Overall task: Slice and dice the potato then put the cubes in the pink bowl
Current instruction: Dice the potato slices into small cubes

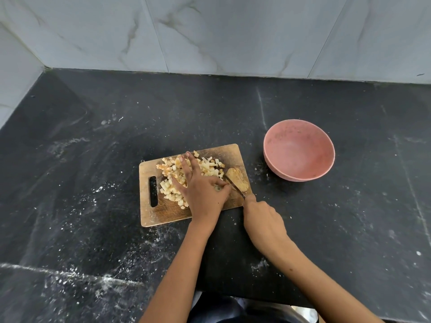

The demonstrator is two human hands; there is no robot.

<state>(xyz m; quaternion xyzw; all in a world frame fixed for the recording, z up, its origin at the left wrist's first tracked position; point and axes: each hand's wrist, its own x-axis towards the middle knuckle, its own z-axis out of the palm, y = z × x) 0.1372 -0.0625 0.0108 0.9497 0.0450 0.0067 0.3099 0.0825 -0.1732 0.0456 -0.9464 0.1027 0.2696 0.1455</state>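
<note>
A wooden cutting board [163, 213] lies on the black counter, with a heap of diced potato cubes [210, 167] spread over it. My left hand [198, 190] lies on the cubes; its fingers are spread, and its thumb and forefinger pinch a small potato piece next to the blade. A potato slice [238, 180] rests at the board's right edge. My right hand [262, 217] grips a knife [235, 186] whose blade lies between the slice and my left hand. The pink bowl [299, 150] stands to the right of the board with no cubes in it.
The black stone counter [93, 159] is dusted with white specks and streaks. A marble-tiled wall [210, 31] runs along the back and the left. The counter's front edge is cut out where I stand.
</note>
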